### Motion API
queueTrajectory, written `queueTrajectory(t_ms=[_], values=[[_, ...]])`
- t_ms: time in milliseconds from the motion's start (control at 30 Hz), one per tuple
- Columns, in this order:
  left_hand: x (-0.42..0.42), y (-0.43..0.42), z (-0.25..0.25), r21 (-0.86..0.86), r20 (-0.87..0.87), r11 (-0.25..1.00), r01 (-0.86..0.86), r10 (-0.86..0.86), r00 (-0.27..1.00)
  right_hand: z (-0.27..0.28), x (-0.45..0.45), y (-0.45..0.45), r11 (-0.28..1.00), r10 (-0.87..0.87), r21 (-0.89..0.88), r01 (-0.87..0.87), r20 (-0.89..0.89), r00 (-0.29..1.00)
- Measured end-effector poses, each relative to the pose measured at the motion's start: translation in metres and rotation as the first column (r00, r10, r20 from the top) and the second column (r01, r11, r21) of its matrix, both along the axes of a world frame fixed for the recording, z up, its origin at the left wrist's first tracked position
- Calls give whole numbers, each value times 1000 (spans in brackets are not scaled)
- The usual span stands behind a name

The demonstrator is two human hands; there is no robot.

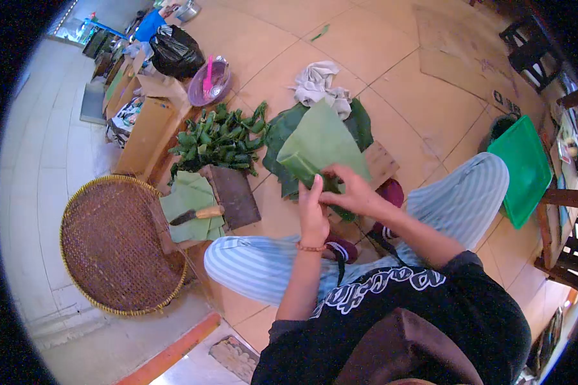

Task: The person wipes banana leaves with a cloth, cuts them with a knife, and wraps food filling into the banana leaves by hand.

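Observation:
A large piece of green banana leaf (pixel 327 138) is in both my hands, its near left side folded over. My left hand (pixel 313 215), with a bracelet at the wrist, grips the fold from below, fingers pointing up. My right hand (pixel 356 191) pinches the leaf's near edge just beside it. Whatever lies inside the fold is hidden. Beneath, a pile of darker leaves (pixel 277 136) rests on the floor. To the left, a knife (pixel 199 214) with a wooden handle lies across cut leaf pieces (pixel 187 190), beside a dark wooden block (pixel 234 196).
Small green leaf bundles (pixel 215 138) are heaped at left, near a cardboard box (pixel 149 131). A round woven tray (pixel 122 247) sits lower left. Behind are a purple basin (pixel 201 96), a black bag (pixel 175 52) and a pale cloth (pixel 320 80). A green tray (pixel 520 170) stands right.

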State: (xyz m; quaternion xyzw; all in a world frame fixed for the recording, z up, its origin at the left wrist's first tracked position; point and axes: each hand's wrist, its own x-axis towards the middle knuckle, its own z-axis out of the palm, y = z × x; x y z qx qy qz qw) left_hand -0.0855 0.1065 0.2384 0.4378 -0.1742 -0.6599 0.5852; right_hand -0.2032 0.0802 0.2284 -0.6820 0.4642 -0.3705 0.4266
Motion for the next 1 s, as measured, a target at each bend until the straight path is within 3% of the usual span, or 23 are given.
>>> queueTrajectory(t_ms=[33,233,333,433,533,567,633,733,800,833,867,900,933,967,1000], values=[[-2,0,6,12,10,1000,-17,17,1000,2,1,3,994,-27,-112,16,-101,994],[3,4,-4,8,84,1000,5,-6,996,15,-1,3,985,31,170,-39,48,998],[3,3,-3,-14,109,1000,1,1,994,27,-2,8,982,-2,190,-24,134,991],[2,2,13,-50,156,998,-43,50,986,34,-21,8,956,-75,-292,38,-116,990],[8,1,10,-80,82,997,-18,24,996,33,-44,-1,882,-458,-193,429,-145,877],[8,1,11,-91,100,996,3,7,995,27,-55,-4,934,-340,111,339,-11,940],[9,-1,14,-112,141,992,49,-33,989,18,-68,-6,799,-214,601,-35,338,916],[4,-6,0,-150,187,989,19,9,982,22,-65,5,838,-42,528,-140,317,948],[2,2,-10,-202,651,979,23,117,750,32,-52,9,909,121,390,-147,90,989],[5,3,-15,-209,605,977,28,107,789,35,-44,11,934,185,316,-166,-32,982],[8,4,-19,-215,557,976,32,96,825,35,-34,15,969,181,173,-175,-20,983],[12,1,-14,-205,207,978,32,12,978,35,-24,20,984,177,27,-177,-8,984],[15,-1,-8,-192,-178,981,36,-71,981,36,-17,25,978,174,-117,-172,4,985],[16,6,-2,-159,-89,987,25,-40,995,40,-15,30,977,164,-118,-175,-95,982],[14,10,5,-133,-161,991,-28,6,987,39,-12,30,978,139,-142,-153,-100,985]])
